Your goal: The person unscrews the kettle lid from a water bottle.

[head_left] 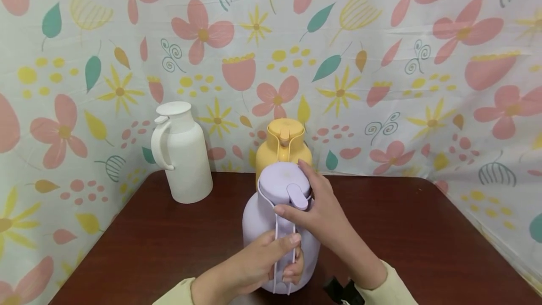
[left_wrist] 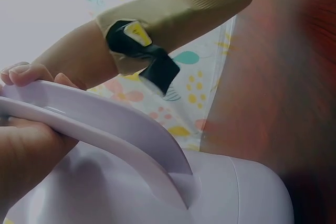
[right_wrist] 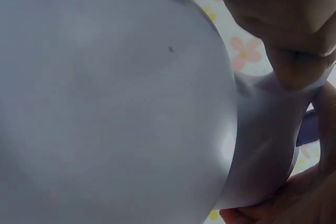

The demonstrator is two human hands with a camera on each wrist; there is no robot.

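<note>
A lavender vacuum jug (head_left: 256,215) is in front of me in the head view, its handle toward me. My left hand (head_left: 271,258) grips that handle, thumb along its near side and fingers wrapped through it. In the left wrist view the double-edged handle (left_wrist: 113,142) runs down to the jug's lower body. My right hand (head_left: 323,213) holds the jug's top, thumb by the lever (head_left: 298,196) and fingers around the far side of the round lid (head_left: 277,180). Up close in the right wrist view, the smooth body (right_wrist: 115,98) narrows to a neck between the fingers.
A yellow jug (head_left: 264,154) stands right behind the lavender one, partly hidden by it. Farther left is a white jug (head_left: 189,166), handle to the left. The dark brown table (head_left: 406,229) reaches back to a flower-patterned cloth (head_left: 360,27). A black strap (head_left: 343,291) hangs by my right sleeve.
</note>
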